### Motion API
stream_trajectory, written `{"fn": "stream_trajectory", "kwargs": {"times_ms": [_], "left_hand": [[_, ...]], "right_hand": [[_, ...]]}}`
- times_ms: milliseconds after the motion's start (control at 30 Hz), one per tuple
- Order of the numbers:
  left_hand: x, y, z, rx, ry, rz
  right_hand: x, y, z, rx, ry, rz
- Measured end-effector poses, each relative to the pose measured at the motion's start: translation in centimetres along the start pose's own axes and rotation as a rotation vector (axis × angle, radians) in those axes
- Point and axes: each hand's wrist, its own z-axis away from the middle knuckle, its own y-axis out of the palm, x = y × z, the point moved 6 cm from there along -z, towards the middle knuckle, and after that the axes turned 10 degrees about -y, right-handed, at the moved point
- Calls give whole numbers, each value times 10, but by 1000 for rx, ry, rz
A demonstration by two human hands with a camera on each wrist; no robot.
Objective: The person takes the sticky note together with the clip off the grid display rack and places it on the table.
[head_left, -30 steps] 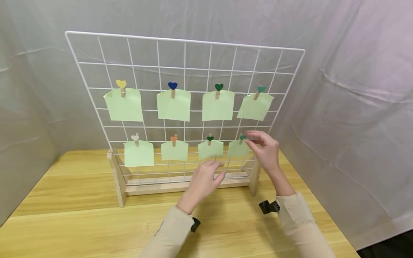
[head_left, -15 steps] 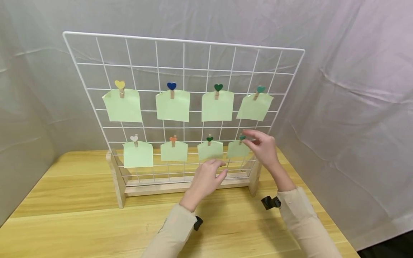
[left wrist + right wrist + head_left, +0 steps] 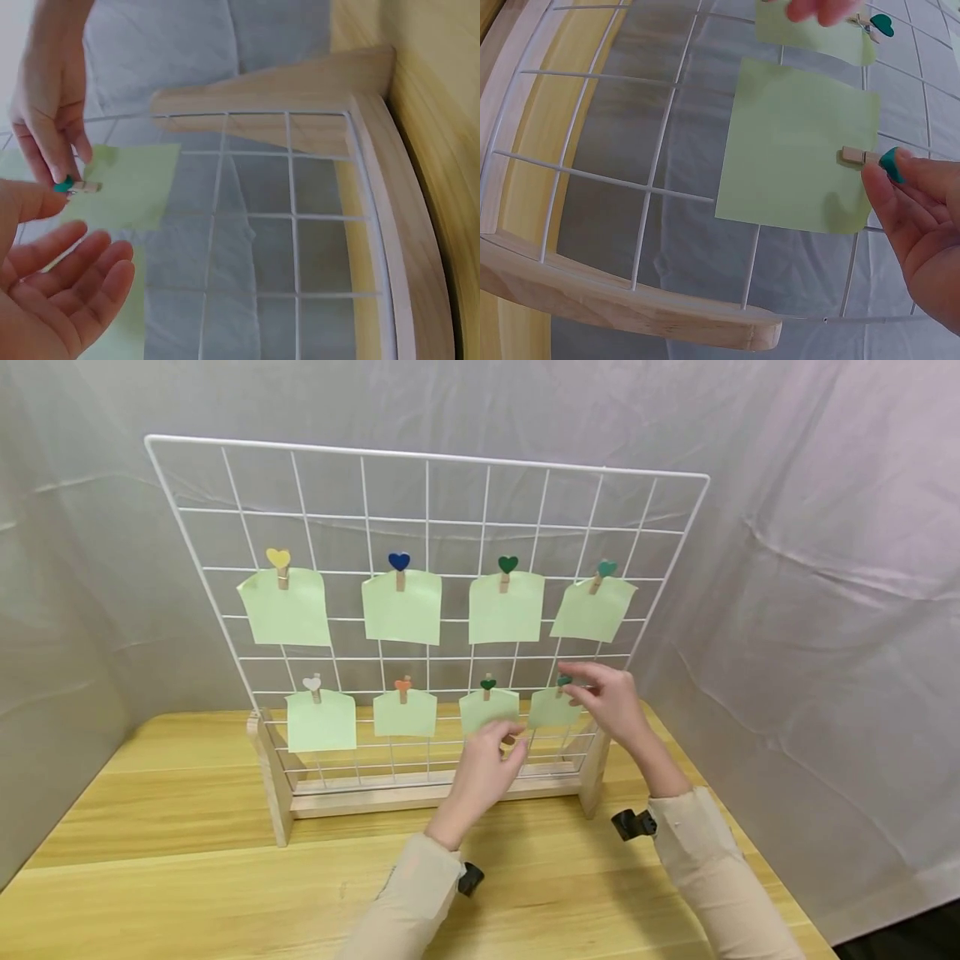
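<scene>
My right hand (image 3: pixel 613 703) pinches a small wooden clothespin with a teal heart (image 3: pixel 889 163) between thumb and fingertips. The clip's jaws sit over the top edge of a pale green note (image 3: pixel 799 146), which hangs at the right end of the lower row on a white wire grid (image 3: pixel 427 461). Just below the neighbouring green note (image 3: pixel 487 706), with its dark green heart clothespin (image 3: pixel 488 684), is my left hand (image 3: pixel 483 772). Its fingers are loosely bent, with nothing between them, as the left wrist view also shows.
The grid stands in a wooden base (image 3: pixel 360 802) on a wood-grain table (image 3: pixel 187 902). Other green notes hang from heart clothespins, among them yellow (image 3: pixel 278 558), blue (image 3: pixel 399 562), white (image 3: pixel 312 682) and orange (image 3: pixel 402 686). Grey cloth (image 3: pixel 810 652) surrounds the table.
My right hand has shifted slightly left against the teal heart clothespin. The left hand has edged right and a little up, in front of the neighbouring note's lower edge.
</scene>
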Motion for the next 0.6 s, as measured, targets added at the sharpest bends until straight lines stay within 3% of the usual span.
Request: {"fn": "stream_trajectory", "kwargs": {"times_ms": [167,467,600], "left_hand": [[-3,0,-5,-24,-55,81],[-1,11,-10,45,-141,163],[-1,12,-13,25,-151,161]], "right_hand": [[-1,0,-2,2,7,29],[-3,0,-5,22,32,56],[-4,0,-6,1,51,64]]}}
